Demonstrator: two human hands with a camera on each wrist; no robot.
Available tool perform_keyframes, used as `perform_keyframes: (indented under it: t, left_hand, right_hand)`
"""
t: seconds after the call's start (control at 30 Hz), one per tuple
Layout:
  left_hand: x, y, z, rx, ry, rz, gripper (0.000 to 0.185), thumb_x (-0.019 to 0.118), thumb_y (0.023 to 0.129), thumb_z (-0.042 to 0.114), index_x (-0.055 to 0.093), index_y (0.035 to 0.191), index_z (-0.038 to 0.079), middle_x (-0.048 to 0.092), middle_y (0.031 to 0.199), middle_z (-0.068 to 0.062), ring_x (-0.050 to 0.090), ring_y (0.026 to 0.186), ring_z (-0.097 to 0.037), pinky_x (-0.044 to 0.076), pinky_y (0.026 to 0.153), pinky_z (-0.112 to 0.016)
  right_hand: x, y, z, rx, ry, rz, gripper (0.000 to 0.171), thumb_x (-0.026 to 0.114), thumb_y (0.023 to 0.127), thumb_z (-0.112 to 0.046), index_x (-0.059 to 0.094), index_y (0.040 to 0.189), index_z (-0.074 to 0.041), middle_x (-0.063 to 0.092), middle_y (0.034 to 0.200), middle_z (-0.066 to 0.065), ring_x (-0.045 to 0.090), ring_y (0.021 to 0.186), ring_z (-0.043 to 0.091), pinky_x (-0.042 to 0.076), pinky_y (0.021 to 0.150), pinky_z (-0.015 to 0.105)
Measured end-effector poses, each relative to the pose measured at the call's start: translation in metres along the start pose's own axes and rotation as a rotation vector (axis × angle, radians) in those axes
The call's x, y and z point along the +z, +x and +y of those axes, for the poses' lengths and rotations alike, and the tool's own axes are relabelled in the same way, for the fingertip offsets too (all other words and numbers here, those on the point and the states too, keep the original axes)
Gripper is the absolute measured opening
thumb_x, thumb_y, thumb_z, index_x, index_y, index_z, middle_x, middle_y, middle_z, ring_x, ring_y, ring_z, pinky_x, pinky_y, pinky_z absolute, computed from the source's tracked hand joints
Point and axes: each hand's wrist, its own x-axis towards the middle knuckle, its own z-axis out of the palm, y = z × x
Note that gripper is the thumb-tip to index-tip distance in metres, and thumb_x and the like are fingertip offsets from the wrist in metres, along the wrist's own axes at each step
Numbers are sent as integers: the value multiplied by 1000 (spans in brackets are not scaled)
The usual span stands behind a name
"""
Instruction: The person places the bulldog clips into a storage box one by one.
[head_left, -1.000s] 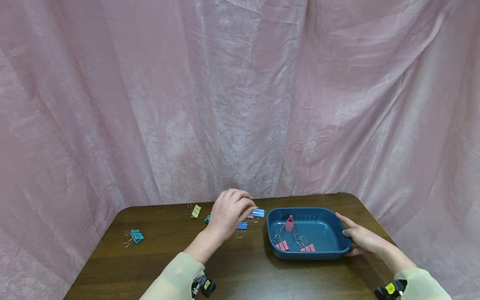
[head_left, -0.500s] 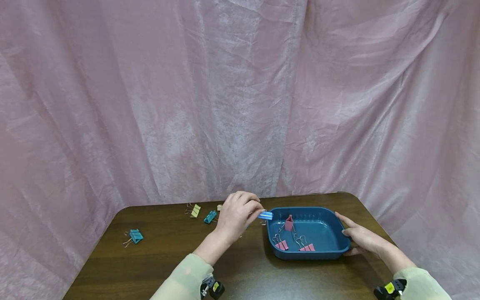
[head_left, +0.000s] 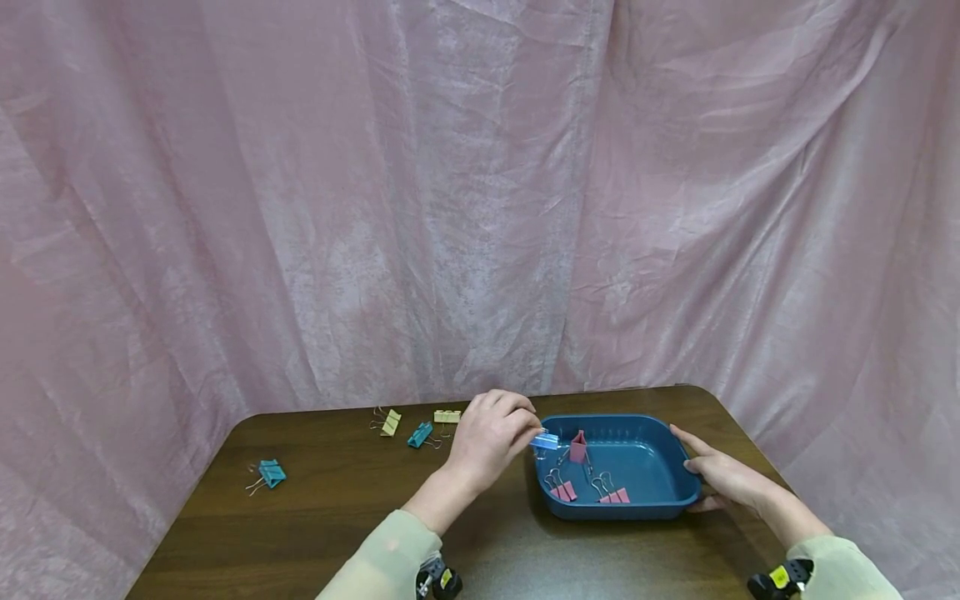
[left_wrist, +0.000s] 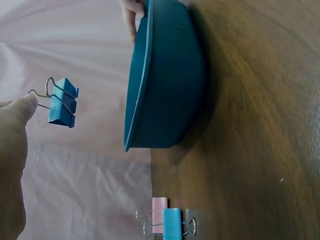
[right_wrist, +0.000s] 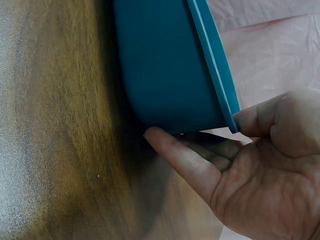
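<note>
My left hand (head_left: 491, 435) pinches a blue binder clip (left_wrist: 63, 103) by its wire handles, holding it up at the left rim of a deep blue rectangular tray (head_left: 630, 510). Inside that tray lie pink binder clips: one stands on its wires at the back left (head_left: 577, 447), and two others are near the front wall. At the tray's right end, my right hand (head_left: 731, 477) grips the side, its thumb (right_wrist: 248, 122) at the rim and its fingers along the outer wall and below. The left wrist view also has a pink clip (left_wrist: 159, 212) beside another blue clip (left_wrist: 172, 223) on the table.
On the brown wooden table (head_left: 315, 533) lie two teal clips, one at the far left (head_left: 272, 472) and one nearer the middle (head_left: 420, 434). Two yellow clips (head_left: 390, 422) (head_left: 447, 416) lie toward the back edge. Pink curtains (head_left: 480, 208) hang behind.
My left hand has moved right with the blue binder clip, from left of the tray to its left rim. My right hand and the tray have stayed in place.
</note>
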Motion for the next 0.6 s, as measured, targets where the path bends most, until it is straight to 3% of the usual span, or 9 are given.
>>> perform_keyframes:
  t: [0.37, 0.6]
  left_hand:
    - [14, 1, 10, -11, -31, -3, 6, 82, 89, 29, 77, 91, 26, 67, 105, 10, 61, 103, -12, 51, 88, -32]
    - [20, 5, 19, -48, -44, -45, 6, 83, 88, 32, 78, 89, 28, 66, 104, 10, 61, 101, -13, 50, 86, -31]
  right_hand:
    - [-1, 0, -1, 10, -3, 2, 70, 32, 104, -2, -3, 164, -12, -13, 159, 40, 23, 134, 71, 56, 85, 61]
    - [0, 0, -1, 17, -2, 9, 70, 33, 104, -2, -2, 164, -12, -13, 158, 40, 21, 135, 71, 56, 85, 61]
